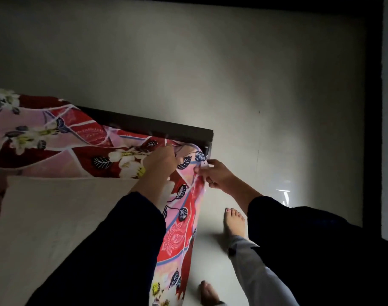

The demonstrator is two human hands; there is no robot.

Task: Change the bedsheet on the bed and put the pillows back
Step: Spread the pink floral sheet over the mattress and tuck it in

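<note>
The bedsheet (82, 146) is a loud one: deep red and pink panels with white lines between them, big white flowers with yellow centres, and dark blue leaves veined in white (there is a paisley-like red pattern too, lower down). It lies bunched and wrinkled along the far edge of the bed (155, 127), against the dark frame. From the far right corner it spills over the right edge and hangs down toward the floor (277, 107).

Both hands are at that far right corner. The left hand (160, 160) has its grip closed on the cloth right on top of the corner, fingers curled into a fold. The right hand (217, 175) is just beside it, off the edge of the bed, pinching the hanging hem between thumb and fingertips. Both arms are in dark sleeves.

Most of the mattress (56, 217) shows bare and pale beige, uncovered from the near edge up to where the sheet begins. The person stands barefoot on the grey floor beside the right edge, one foot (234, 221) ahead and the other foot (208, 292) closer in.
</note>
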